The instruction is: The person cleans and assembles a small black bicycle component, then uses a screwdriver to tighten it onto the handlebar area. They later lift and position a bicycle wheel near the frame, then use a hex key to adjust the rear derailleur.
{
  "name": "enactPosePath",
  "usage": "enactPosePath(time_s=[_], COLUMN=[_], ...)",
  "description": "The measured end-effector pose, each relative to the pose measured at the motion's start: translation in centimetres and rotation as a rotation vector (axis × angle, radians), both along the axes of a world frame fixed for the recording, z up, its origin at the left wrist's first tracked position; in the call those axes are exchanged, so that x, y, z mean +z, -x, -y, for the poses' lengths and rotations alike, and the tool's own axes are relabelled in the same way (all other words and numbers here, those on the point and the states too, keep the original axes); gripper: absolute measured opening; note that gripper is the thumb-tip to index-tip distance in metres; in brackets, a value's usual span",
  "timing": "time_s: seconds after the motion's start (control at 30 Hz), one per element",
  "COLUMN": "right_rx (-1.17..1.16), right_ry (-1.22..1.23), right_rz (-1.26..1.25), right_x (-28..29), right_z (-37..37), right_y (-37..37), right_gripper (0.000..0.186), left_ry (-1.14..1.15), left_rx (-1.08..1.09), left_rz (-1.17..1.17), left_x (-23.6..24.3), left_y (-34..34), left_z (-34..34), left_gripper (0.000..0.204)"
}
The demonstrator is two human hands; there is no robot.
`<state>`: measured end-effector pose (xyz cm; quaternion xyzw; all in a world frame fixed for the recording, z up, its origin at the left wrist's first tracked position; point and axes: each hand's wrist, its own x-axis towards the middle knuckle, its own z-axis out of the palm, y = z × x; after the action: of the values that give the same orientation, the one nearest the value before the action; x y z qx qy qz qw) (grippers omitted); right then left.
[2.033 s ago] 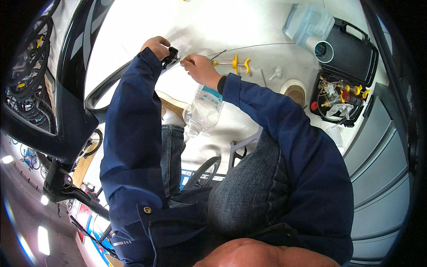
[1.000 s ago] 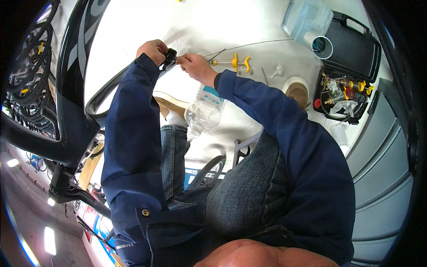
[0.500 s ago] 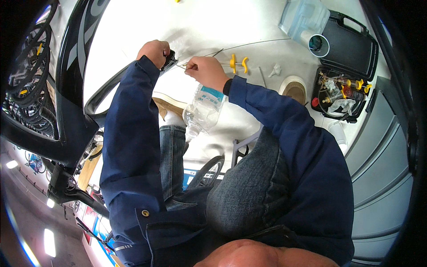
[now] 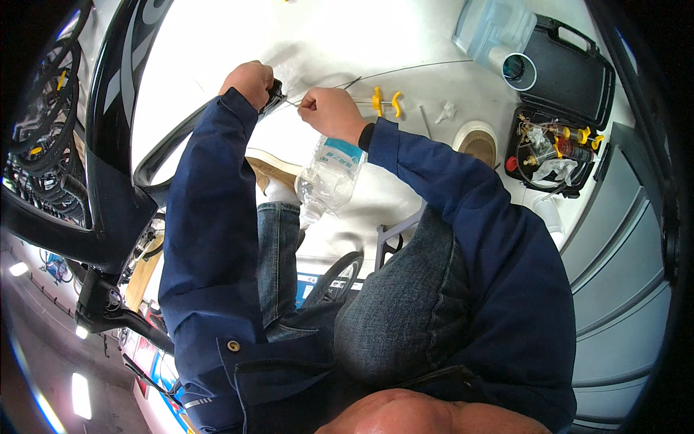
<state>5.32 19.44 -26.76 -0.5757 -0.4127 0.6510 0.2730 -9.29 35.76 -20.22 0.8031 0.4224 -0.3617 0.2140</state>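
At the end of a black bicycle frame tube [image 4: 173, 141], my left hand [image 4: 248, 84] is closed around a small black bike part [image 4: 274, 95]. Just to its right, my right hand [image 4: 331, 113] pinches a thin metal rod [image 4: 291, 103] between thumb and fingertips. The rod points left toward the black part; whether its tip touches cannot be made out. Below my right wrist lies a clear plastic bottle [image 4: 329, 177] with a blue label, its neck toward me. A yellow-handled syringe [image 4: 378, 102] is on the floor right of my right hand.
An open black case [image 4: 571, 69] holds syringes, bottles and tissue at the right. Near it are a clear blue plastic container [image 4: 499, 25] and a white cup [image 4: 518, 76]. A thin dark cable [image 4: 412, 69] crosses the floor. Grey cabinet panels [image 4: 614, 253] stand at far right.
Both hands have shifted very slightly up and keep their grips. The view has moved a little; nothing else visibly differs.
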Motion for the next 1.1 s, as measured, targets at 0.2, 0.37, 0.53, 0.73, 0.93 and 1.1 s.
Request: enactPosePath(time_s=[0.2,0.37,0.53,0.73,0.93,1.1], right_rx=[-0.013,-0.039,-0.086,-0.077,-0.081,-0.062], right_ry=[-0.049,-0.092,-0.062,-0.046,-0.072,-0.093], right_rz=[-0.012,0.003,-0.095,-0.093,-0.071,-0.073], right_x=[-0.4,-0.5,-0.4,-0.2,-0.7,-1.3], right_z=[-0.6,-0.6,0.4,0.3,0.2,0.1], right_y=[0.1,0.0,-0.7,-0.5,-0.5,-0.4], right_gripper=[0.021,0.02,0.019,0.019,0.018,0.021], left_ry=[0.039,0.031,0.032,0.026,0.038,0.001], left_rx=[0.012,0.003,0.002,0.013,0.004,-0.015], left_rz=[-0.11,-0.078,-0.063,-0.07,-0.068,-0.051], left_x=[0.6,0.6,0.6,0.7,0.6,0.4], left_y=[-0.9,-0.8,-0.6,-0.7,-0.5,-0.4], left_z=[0.0,-0.1,-0.1,0.0,-0.1,0.0], left_gripper=[0.02,0.018,0.016,0.016,0.016,0.014])
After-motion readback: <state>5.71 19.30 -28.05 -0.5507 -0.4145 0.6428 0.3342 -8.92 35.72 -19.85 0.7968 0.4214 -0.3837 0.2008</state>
